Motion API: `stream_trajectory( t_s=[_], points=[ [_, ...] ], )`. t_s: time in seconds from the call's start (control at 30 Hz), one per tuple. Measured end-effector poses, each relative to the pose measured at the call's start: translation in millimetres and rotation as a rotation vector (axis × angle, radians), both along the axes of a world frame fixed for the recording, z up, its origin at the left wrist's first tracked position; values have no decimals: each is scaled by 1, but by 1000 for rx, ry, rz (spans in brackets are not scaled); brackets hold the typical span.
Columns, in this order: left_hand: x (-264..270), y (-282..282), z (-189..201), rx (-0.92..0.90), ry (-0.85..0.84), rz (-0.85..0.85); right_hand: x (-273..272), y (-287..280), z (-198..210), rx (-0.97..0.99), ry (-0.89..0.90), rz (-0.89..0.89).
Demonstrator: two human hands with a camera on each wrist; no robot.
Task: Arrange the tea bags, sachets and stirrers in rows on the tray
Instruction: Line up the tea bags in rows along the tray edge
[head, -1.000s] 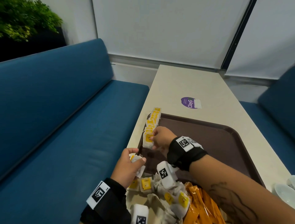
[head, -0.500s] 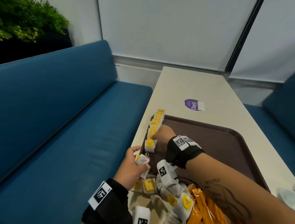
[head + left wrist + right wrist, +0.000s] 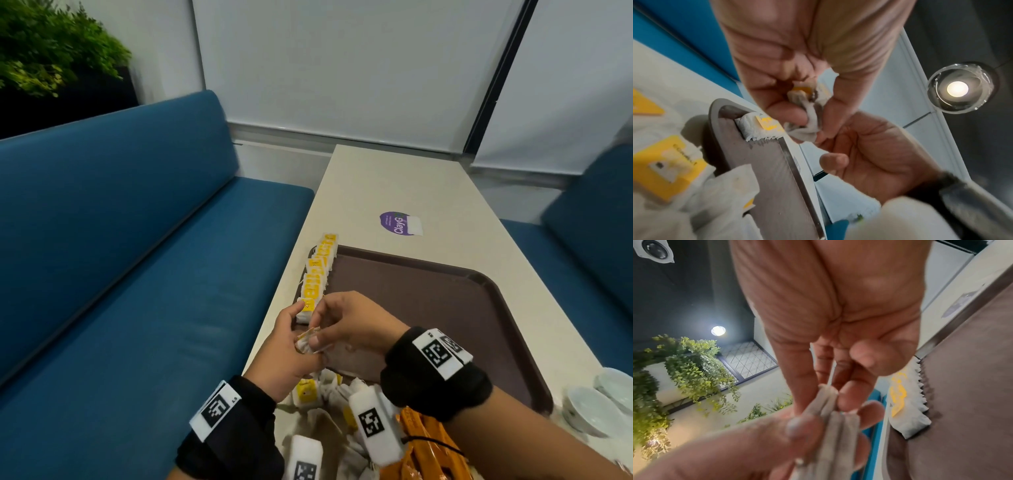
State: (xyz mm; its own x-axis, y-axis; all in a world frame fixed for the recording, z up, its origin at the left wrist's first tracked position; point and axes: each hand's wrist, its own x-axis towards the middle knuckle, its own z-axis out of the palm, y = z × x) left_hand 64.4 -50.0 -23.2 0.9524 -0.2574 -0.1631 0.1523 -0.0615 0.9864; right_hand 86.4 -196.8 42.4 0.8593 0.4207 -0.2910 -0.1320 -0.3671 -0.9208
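Meeting over the tray's [image 3: 428, 308] near-left corner, left hand [image 3: 286, 359] and right hand [image 3: 349, 329] both pinch one tea bag [image 3: 308, 342], fingers curled round it. Row of tea bags [image 3: 317, 277] lies along the tray's left rim, just beyond the hands. Loose pile [image 3: 329, 394] and orange sachets [image 3: 424, 445] sit at the tray's near edge.

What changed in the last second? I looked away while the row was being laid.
The right hand left the row of tea bags, came back toward the left hand, and now pinches the tea bag the left hand holds. The row, brown tray and loose pile stayed put.
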Motion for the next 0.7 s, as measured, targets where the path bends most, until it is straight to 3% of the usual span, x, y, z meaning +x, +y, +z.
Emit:
stream_trajectory(
  t_s=[0.13, 0.23, 0.5, 0.6, 0.7],
  points=[
    [-3, 5, 1, -157, 93, 48, -4, -8, -9, 53, -126, -75],
    [-4, 4, 2, -219, 63, 106, -4, -12, -15, 71, -157, -101],
    [-7, 0, 9, -15, -115, 84, 1, -10, -13, 122, 44, -175],
    [-6, 0, 6, 72, -116, 64, 5, -5, -11, 45, -46, -109],
    [-4, 2, 0, 99, -63, 104, 15, -2, -11, -52, -242, -173]
  ],
)
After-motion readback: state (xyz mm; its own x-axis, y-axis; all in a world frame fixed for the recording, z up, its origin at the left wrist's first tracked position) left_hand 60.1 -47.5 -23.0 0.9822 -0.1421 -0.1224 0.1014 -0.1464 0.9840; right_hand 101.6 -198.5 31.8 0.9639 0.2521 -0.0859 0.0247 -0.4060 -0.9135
